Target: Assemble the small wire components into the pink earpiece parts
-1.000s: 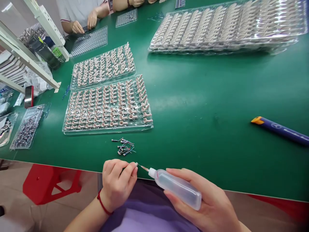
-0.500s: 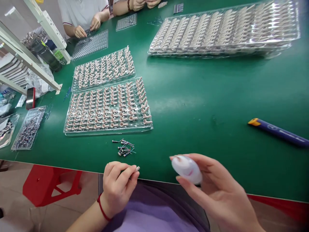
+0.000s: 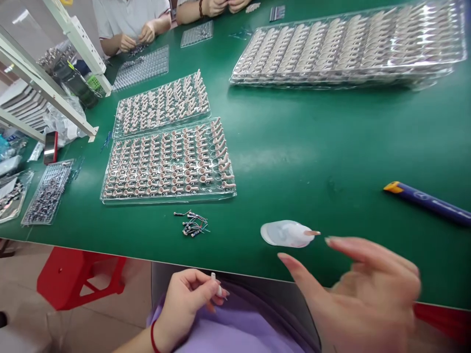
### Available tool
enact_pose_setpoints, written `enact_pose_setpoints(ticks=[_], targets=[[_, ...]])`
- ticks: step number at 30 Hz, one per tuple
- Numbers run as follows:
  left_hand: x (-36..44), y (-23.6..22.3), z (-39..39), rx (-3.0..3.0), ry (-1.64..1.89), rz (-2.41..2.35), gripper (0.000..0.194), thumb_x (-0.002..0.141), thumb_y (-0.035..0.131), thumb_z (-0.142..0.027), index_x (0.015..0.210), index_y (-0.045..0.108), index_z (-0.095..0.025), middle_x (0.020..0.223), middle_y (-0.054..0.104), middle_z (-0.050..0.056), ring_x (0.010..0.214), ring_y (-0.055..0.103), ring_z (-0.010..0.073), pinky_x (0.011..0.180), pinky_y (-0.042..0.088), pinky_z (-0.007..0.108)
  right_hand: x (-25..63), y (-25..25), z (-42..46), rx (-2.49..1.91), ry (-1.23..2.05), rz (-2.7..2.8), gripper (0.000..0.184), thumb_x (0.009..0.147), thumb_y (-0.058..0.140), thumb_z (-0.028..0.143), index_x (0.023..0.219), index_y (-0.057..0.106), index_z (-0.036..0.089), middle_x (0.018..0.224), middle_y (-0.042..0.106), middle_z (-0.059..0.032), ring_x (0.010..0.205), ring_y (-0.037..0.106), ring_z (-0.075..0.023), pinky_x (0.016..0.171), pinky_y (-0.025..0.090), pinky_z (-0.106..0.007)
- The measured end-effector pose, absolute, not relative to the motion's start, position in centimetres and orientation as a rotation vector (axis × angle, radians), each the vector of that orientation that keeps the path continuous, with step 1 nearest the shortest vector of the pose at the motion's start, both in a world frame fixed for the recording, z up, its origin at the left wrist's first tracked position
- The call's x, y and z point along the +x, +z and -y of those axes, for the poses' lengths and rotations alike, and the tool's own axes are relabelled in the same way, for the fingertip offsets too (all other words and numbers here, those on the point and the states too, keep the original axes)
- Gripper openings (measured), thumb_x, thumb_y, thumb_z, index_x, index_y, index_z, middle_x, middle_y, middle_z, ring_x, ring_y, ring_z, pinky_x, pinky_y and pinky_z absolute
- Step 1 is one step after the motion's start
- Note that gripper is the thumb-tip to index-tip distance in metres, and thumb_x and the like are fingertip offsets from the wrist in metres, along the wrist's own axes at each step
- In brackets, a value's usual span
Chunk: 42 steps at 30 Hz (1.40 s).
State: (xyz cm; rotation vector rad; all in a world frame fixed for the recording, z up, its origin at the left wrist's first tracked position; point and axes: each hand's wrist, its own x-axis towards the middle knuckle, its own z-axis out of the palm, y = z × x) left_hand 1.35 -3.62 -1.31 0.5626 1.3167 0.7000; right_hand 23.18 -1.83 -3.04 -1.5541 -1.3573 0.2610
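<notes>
My left hand [image 3: 193, 299] pinches a small white tubular piece [image 3: 216, 284] over my lap, just off the table's front edge. To the right, my right hand [image 3: 353, 289] is open, thumb and forefinger spread wide with nothing between them. Just beyond its fingertips, a small translucent white squeeze bottle [image 3: 283, 234] with a brownish nozzle lies on its side on the green table [image 3: 312, 147]. A little pile of small wired parts [image 3: 193, 224] lies on the table beyond my left hand.
Clear trays of pinkish-beige pieces [image 3: 169, 164] stand at left centre, with a larger stacked tray [image 3: 331, 54] at back right. A blue-and-yellow box cutter [image 3: 427, 201] lies right. A phone [image 3: 50, 147] and a tray of small parts [image 3: 47, 193] are left. Co-workers' hands [image 3: 138, 37] work at the back.
My right hand has let go of the squeeze bottle, which now lies on the table, and drawn back right. My left hand has moved down toward my lap and turned, still holding the white piece.
</notes>
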Motion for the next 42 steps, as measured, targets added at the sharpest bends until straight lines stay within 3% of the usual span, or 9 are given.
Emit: enact_pose_setpoints(ticks=[3,5,17,42], targets=[[1.5,-2.0,3.7,0.501,0.704,-1.298,0.030,0.066,0.083,-0.040,0.067,0.072,-0.012,0.071,0.075,0.010,0.058,0.064,0.0133,0.049,0.046,0.019,21.4,-2.6,3.1,-1.255,0.266,1.655,0.022,0.085,0.067,0.012,0.101,0.059,0.024,0.084,0.056,-0.0026,0.075,0.055,-0.0182,0.069,0.044,-0.033],[1.6,-2.2,3.6,0.497,0.702,-1.285,0.030,0.066,0.083,-0.040,0.066,0.073,-0.011,0.067,0.073,0.009,0.057,0.063,0.0130,0.049,0.045,0.020,20.2,-2.5,3.4,-1.132,0.378,1.831,0.013,0.090,0.058,0.010,0.095,0.063,0.022,0.077,0.060,-0.0018,0.071,0.056,-0.0160,0.069,0.043,-0.032],[2.0,-2.6,3.2,0.544,0.699,-1.281,0.031,0.066,0.081,-0.041,0.061,0.073,-0.012,0.056,0.066,0.004,0.051,0.056,0.0111,0.050,0.041,0.021,18.4,-3.1,3.3,-1.162,0.484,1.869,0.025,0.099,0.048,0.018,0.086,0.069,0.020,0.075,0.066,-0.0024,0.069,0.053,-0.0145,0.070,0.032,-0.033],[1.8,-2.4,2.5,0.560,0.717,-1.251,0.025,0.067,0.080,-0.036,0.060,0.074,-0.012,0.056,0.067,0.004,0.052,0.057,0.0123,0.055,0.043,0.023,17.6,-3.2,3.5,-1.163,0.448,1.827,0.018,0.092,0.053,0.010,0.085,0.067,0.018,0.072,0.065,-0.0014,0.066,0.054,-0.0141,0.070,0.033,-0.034]])
